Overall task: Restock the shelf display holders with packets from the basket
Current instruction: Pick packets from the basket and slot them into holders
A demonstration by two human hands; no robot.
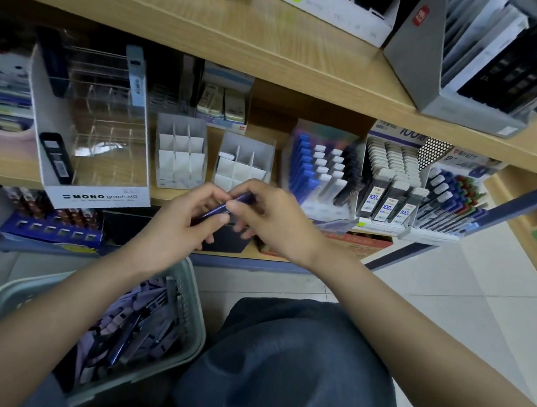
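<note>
Starting nearest, we record the basket (198, 326) at our left, on the floor, heaped with packets (129, 321). Above it, the left hand (175, 225) and right hand (275, 223) meet on one dark blue packet (242, 198). The fingers (206, 195) of both are curled and pinching it, held in the air just short of the shelf (6, 174) edge.

Risk one: the packet is slim, and it hangs clear of the basket. If one hand releases early, we judge it would fall to the lower shelf or floor.

Beyond stand two grey holders (181, 151), their cells mostly empty.

Risk two: they look light and loose, so a hard push could shove or tip them. Their thin dividers could also snag the packet.
</note>
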